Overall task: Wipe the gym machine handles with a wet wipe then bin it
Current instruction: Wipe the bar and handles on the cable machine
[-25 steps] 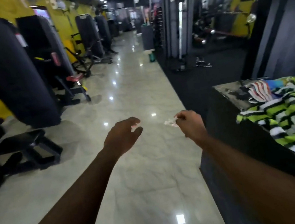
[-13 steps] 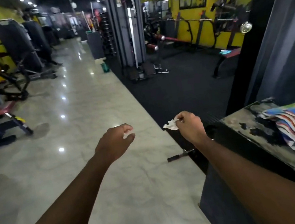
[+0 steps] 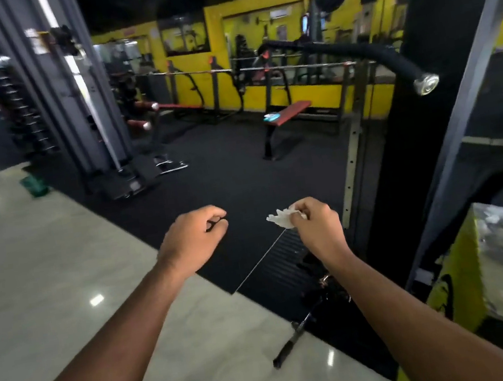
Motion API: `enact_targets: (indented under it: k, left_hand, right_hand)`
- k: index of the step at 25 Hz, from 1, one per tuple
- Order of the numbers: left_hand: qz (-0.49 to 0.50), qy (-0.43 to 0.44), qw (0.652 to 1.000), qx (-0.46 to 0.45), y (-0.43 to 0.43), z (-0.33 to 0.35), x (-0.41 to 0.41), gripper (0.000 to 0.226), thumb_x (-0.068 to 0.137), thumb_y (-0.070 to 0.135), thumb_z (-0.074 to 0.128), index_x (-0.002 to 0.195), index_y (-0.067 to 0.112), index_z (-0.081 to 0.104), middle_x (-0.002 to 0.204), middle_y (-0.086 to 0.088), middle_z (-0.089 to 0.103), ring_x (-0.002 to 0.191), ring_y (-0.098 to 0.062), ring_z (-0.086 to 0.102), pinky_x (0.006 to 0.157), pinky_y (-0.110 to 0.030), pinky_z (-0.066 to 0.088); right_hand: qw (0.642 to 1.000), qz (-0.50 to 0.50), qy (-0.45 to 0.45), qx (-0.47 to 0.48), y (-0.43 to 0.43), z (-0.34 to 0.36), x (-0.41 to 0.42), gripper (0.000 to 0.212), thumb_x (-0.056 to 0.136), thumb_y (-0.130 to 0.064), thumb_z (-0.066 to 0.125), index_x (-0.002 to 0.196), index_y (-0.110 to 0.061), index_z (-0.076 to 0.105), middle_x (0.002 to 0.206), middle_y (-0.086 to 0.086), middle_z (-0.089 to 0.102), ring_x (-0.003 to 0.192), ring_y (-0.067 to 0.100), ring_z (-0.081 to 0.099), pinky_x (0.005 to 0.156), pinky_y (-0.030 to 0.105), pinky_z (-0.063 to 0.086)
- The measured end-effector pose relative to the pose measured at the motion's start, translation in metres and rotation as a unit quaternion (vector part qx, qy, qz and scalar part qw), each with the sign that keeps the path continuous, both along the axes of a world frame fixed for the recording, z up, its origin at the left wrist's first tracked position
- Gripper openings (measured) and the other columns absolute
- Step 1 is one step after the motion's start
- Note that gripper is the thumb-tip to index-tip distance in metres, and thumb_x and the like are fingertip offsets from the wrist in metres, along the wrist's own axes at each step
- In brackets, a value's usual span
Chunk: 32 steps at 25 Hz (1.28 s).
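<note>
Pinching crumpled wet wipe (image 3: pixel 283 219) — right hand (image 3: pixel 314 223), left hand (image 3: pixel 194 240) curled closed beside it

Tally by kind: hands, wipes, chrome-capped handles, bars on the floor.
Bare hands: 2, left hand, right hand
Crumpled white wet wipe: 1
Black padded chrome-capped handle: 1
Black metal bar on floor: 1
Total: 5

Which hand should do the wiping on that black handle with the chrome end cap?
Right. The right hand pinches the wet wipe, and the handle sits up on that same side. The left hand is curled with no wipe showing.
</note>
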<state>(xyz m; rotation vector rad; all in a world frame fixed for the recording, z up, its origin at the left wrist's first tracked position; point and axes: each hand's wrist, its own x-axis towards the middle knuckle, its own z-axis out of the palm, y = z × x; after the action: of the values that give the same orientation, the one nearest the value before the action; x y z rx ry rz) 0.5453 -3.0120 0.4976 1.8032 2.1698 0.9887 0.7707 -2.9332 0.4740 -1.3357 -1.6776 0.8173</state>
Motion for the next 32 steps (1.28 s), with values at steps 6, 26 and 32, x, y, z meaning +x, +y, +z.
enact_targets:
  k: [6,26,32]
  left_hand:
    - [-0.119,0.008,0.992,0.045,0.198,0.007,-0.088,0.022,0.090,0.039,0.061,0.110,0.034,0.067,0.095,0.021,0.067,0.092,0.002,0.064,0.085,-0.035,0.055]
    - [-0.295,0.045,0.953,0.055,0.898,0.056,-0.363,0.025,0.094,0.033,0.061,0.117,0.027,0.067,0.108,0.011,0.070,0.093,-0.003,0.062,0.079,-0.027,0.050]
    - [-0.350,-0.021,0.923,0.160,1.099,0.092,-0.366,0.026,0.094,0.030,0.062,0.118,0.019,0.068,0.102,0.008,0.068,0.091,-0.007,0.063,0.078,-0.026,0.051]
  right_hand:
    - [0.995,-0.094,0.031,0.027,0.151,-0.003,-0.086,0.014,0.090,-0.021,0.054,0.094,-0.026,0.066,0.088,-0.013,0.068,0.079,0.003,0.062,0.061,0.019,0.047]
    - [0.960,-0.250,-0.020,0.127,0.778,0.060,-0.371,0.015,0.087,-0.014,0.056,0.093,-0.020,0.069,0.091,-0.010,0.066,0.082,0.002,0.058,0.065,0.016,0.041]
    - [0.925,-0.313,-0.032,0.211,0.935,0.104,-0.402,0.012,0.090,-0.014,0.061,0.097,-0.020,0.068,0.092,-0.010,0.064,0.079,-0.005,0.055,0.064,0.006,0.039]
